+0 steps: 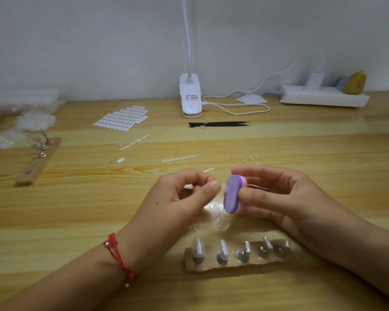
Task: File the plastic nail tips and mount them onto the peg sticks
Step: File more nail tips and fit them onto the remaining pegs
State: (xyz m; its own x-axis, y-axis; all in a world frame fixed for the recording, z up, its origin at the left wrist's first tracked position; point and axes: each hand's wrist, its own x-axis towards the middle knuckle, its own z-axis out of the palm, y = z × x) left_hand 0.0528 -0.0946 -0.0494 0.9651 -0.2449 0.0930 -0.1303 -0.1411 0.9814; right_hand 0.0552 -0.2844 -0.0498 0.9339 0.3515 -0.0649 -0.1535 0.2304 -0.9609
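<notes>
You're pinching a clear tip (188, 186) between the thumb and curled fingers of your left hand (184, 196), and your right hand (276, 196) is gripping a purple file block (234, 194) just beside it. I can't tell if the block is touching the tip. Both hands are hovering over the table (76, 209), right above a small pile of loose tips (220, 221). Just in front of you a peg board (190, 264) is lying with five pegs; the two left ones are wearing mounted tips (198, 248), and the other three pegs (264, 248) are bare. Your right wrist is hanging over the board's right end. Further back, an empty sprue (180, 158), tweezers (220, 124), a sticker sheet (122, 117) and a lamp (190, 95) are sitting well apart from your hands. A second board (39, 162) is lying far left.
</notes>
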